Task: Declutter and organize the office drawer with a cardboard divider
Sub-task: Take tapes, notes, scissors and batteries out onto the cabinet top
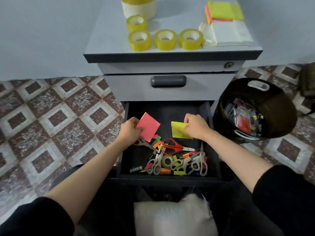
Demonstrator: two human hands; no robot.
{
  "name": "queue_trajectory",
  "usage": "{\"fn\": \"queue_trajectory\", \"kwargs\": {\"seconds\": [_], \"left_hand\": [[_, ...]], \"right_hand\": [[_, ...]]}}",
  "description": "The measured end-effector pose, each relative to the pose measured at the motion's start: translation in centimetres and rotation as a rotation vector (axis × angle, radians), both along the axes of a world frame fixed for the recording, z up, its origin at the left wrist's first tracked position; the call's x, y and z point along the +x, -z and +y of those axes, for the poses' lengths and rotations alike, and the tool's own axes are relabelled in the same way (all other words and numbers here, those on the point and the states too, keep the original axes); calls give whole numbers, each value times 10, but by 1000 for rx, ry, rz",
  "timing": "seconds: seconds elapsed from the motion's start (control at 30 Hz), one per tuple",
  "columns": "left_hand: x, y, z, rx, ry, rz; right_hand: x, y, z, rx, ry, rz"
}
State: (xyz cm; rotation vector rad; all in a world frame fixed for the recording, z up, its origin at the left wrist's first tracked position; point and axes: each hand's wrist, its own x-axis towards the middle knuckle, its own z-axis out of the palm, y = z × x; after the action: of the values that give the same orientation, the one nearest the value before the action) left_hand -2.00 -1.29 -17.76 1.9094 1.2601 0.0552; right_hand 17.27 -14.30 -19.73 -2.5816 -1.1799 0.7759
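Left hand (130,127) pinching a pink square sticky-note pad (148,126) and right hand (196,126) gripping a yellow sticky-note pad (179,131), raised above the open dark drawer (122,160), apparently for removal while decluttering.

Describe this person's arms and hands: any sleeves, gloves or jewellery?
The left hand and right hand are bare, with no gloves; no ring, watch or bracelet shows. Both arms wear black long sleeves, the left sleeve and right sleeve pushed up toward the elbows, leaving the forearms uncovered.
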Motion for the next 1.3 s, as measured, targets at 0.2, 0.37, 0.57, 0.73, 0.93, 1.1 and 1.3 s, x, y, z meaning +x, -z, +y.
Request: {"fn": "queue_trajectory", "kwargs": {"seconds": [0.2, 0.37, 0.57, 0.73, 0.93, 1.1, 1.3], "left_hand": [[-20, -35, -19, -188, -143, -200], [-31, -58, -38, -319, -190, -336], [-47, -79, -52, -353, -190, -396], [-55, -83, -62, -417, -232, -351], [-57, -86, -70, -501, -217, -375], [-52, -92, -71, -601, -203, -470], [-38, -111, -69, -668, -208, -567]], "right_hand": [[-21, -35, -22, 303, 333, 350], [-31, -56, -44, 380, 462, 628], [-41, -79, -66, 402, 519, 821], [-48, -79, -80, 385, 508, 769], [-56, -81, -88, 410, 544, 818], [-55, -93, -89, 451, 570, 894], [-43, -115, -92, 489, 547, 962]]}}
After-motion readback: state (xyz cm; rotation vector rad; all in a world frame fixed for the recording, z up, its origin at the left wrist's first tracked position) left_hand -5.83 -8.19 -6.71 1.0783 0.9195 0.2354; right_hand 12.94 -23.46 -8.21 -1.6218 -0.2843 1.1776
